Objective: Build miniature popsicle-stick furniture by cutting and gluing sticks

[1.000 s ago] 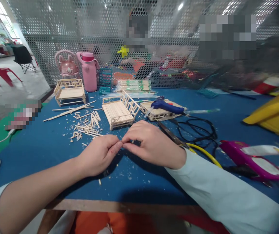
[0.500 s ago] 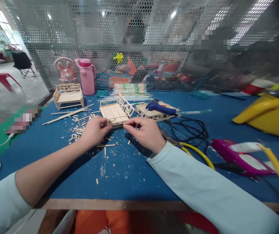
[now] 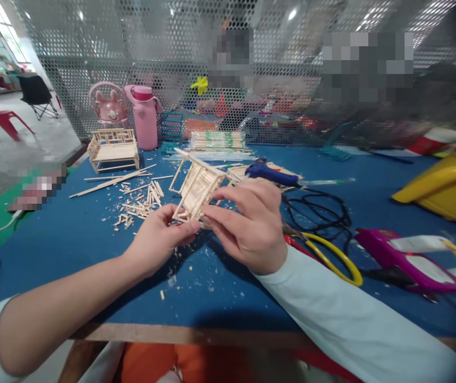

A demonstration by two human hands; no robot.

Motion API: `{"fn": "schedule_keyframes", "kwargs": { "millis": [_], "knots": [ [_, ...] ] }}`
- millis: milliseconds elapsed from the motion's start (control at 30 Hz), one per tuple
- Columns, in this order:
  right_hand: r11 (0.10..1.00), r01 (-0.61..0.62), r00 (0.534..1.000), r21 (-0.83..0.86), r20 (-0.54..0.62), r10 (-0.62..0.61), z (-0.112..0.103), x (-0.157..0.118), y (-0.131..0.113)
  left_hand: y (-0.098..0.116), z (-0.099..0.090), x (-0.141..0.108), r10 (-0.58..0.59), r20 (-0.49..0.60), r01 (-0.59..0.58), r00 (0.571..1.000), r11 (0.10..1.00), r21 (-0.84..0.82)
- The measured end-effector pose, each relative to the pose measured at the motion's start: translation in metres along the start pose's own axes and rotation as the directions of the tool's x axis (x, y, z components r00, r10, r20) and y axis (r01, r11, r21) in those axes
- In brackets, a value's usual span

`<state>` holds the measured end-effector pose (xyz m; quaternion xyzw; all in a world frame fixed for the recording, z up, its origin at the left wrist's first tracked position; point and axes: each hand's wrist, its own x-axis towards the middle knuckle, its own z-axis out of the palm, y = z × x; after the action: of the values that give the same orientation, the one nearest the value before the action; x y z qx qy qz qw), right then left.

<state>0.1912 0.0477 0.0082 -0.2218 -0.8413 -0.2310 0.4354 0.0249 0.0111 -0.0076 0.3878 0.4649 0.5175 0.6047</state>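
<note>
Tipped up on its side above the table is a miniature bench built of thin wooden sticks (image 3: 196,186), its slatted surface turned toward the left. My left hand (image 3: 159,234) grips its lower corner between thumb and fingers. At the right edge, the fingers of my right hand (image 3: 250,221) close on the bench; their tips are partly hidden against the sticks. Cut stick pieces (image 3: 148,201) lie scattered to the left. Just behind my right hand, a blue glue gun (image 3: 270,173) rests on another stick piece (image 3: 238,171).
A similar small bench (image 3: 114,151) stands at the back left, near a pink bottle (image 3: 145,122). Bundled sticks (image 3: 217,140) lie by the mesh screen (image 3: 172,32). Yellow-handled scissors (image 3: 337,260), black cable (image 3: 319,210) and a purple device (image 3: 395,258) occupy the right side.
The stick bench has been lifted off the table and tilted up on its side. Both hands rose with it, and my right hand shifted to its right edge.
</note>
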Motion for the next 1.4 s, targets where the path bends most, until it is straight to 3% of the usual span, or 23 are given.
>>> {"fn": "schedule_keyframes", "kwargs": {
  "millis": [233,400,533,667,767,933,1233,1400],
  "knots": [
    [0.998,0.053,0.998,-0.043,0.032,-0.052,0.004,0.005,-0.001,0.006,0.0,-0.004,0.056,0.021,-0.058,0.998,0.992,0.114],
    [0.998,0.056,0.986,0.005,0.155,-0.056,0.001,0.011,0.0,0.001,-0.001,-0.002,0.162,0.091,-0.172,0.983,0.978,0.114],
    [0.974,0.225,0.95,-0.027,0.228,-0.213,-0.004,0.024,0.006,0.0,-0.003,0.0,0.207,0.113,-0.22,0.972,0.968,0.124],
    [0.93,0.365,0.879,0.048,0.312,-0.361,-0.01,0.043,0.013,0.004,-0.004,0.0,0.178,0.102,-0.191,0.979,0.971,0.144],
    [0.932,0.36,0.869,0.041,0.35,-0.351,-0.015,0.051,0.016,0.007,-0.005,0.0,0.149,0.084,-0.158,0.985,0.981,0.112],
    [0.95,0.303,0.922,-0.078,0.276,-0.272,-0.013,0.046,0.016,0.007,-0.006,-0.001,0.116,0.085,-0.128,0.99,0.98,0.151],
    [0.913,0.396,0.842,0.094,0.359,-0.402,-0.007,0.058,0.01,0.008,-0.006,-0.003,0.209,0.083,-0.219,0.974,0.967,0.127],
    [0.929,0.356,0.87,0.102,0.325,-0.37,-0.01,0.055,0.013,0.011,-0.01,-0.002,0.228,0.144,-0.25,0.963,0.956,0.156]
  ]
}}
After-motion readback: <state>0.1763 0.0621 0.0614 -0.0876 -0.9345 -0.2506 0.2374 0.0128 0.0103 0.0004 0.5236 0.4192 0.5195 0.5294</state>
